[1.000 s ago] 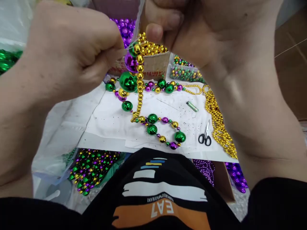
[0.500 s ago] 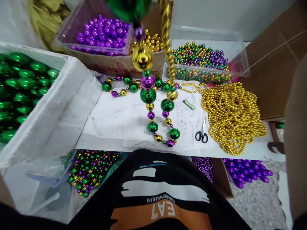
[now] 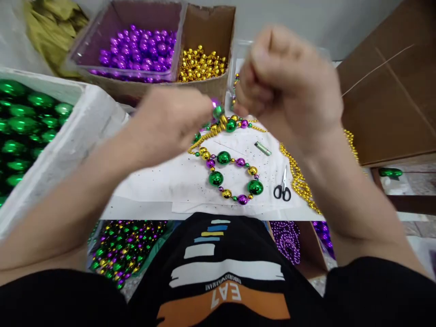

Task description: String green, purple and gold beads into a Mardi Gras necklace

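Observation:
My left hand [image 3: 170, 122] is closed, its fingers wrapped round part of a bead necklace [image 3: 215, 178]. Green, purple and gold beads and a twist of gold chain [image 3: 214, 131] poke out by its fingertips. Below, the necklace's large beads lie in a loop on a white cloth [image 3: 153, 186]. My right hand [image 3: 289, 86] is up to the right, curled into a blurred fist; whatever it may hold is hidden. Behind the hands, another bead strand [image 3: 231, 125] lies partly covered. A green lighter [image 3: 263, 148] and black-handled scissors [image 3: 282, 191] rest right of the loop.
A white foam box of green beads [image 3: 25, 122] stands at left. Behind are a clear bin of purple beads [image 3: 143, 50] and a carton with gold beads [image 3: 200, 63]. Gold bead chains [image 3: 299, 181] lie at right, partly behind my arm. Bead containers sit below the table edge.
Both hands have come down into view. The necklace, which hung from above, now lies lower, with its end spread in a loop on the cloth.

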Motion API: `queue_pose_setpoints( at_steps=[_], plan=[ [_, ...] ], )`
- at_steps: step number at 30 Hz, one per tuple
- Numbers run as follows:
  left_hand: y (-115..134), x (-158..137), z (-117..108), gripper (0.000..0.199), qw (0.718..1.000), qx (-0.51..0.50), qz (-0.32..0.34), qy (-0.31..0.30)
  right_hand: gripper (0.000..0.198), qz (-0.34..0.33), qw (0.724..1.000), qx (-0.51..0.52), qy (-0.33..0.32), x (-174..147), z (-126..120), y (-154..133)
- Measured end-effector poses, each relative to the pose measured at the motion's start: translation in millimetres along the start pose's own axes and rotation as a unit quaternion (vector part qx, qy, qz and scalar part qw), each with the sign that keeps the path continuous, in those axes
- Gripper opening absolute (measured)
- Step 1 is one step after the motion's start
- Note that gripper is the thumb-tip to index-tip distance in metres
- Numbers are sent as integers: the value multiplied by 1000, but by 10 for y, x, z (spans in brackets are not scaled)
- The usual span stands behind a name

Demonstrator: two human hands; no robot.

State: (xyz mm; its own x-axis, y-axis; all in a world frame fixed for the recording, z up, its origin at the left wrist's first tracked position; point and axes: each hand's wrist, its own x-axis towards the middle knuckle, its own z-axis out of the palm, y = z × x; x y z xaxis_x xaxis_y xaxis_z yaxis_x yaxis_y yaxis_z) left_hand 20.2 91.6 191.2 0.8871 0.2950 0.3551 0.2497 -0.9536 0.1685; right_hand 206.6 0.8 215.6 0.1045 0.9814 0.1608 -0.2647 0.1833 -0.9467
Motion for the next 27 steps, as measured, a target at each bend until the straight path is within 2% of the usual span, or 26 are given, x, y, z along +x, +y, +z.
queue_pose_setpoints(
  at_steps=[2, 4, 6, 8, 9, 11, 15, 17, 19, 22, 24, 27],
  plan=[
    [243, -29, 384, 22, 997, -33, 32, -56, 25, -44, 999, -17, -14, -351, -244, 295],
    [487, -96, 885, 22, 987, -133, 7, -94, 27, -15, 998, -11, 52, -716, -522, 661],
    [697, -184, 1398, 25, 957, -255, -47, -128, 31, 33, 995, 4, 96, -1029, -774, 1043],
    [864, -269, 1829, 27, 914, -356, -121, -152, 32, 66, 987, 14, 146, -1254, -965, 1395],
    [931, -305, 1998, 25, 898, -384, -153, -153, 33, 74, 982, 9, 175, -1332, -1036, 1549],
    [1036, -359, 2243, 24, 883, -400, -193, -149, 36, 76, 972, -5, 223, -1432, -1136, 1797],
    [1177, -421, 2452, 25, 890, -374, -226, -132, 35, 58, 967, -34, 244, -1513, -1224, 2057],
    [1242, -457, 2473, 24, 891, -361, -248, -119, 33, 47, 965, -67, 247, -1552, -1196, 2110],
    [1312, -509, 2459, 22, 883, -357, -285, -107, 30, 26, 952, -128, 276, -1600, -1098, 2156],
    [1404, -608, 2401, 20, 841, -385, -368, -89, 25, -49, 907, -255, 331, -1641, -846, 2253],
    [1428, -673, 2368, 19, 802, -412, -427, -72, 23, -112, 878, -325, 333, -1603, -670, 2332],
    [1390, -750, 2364, 17, 755, -438, -487, -36, 22, -161, 865, -365, 304, -1436, -474, 2424]
  ],
)
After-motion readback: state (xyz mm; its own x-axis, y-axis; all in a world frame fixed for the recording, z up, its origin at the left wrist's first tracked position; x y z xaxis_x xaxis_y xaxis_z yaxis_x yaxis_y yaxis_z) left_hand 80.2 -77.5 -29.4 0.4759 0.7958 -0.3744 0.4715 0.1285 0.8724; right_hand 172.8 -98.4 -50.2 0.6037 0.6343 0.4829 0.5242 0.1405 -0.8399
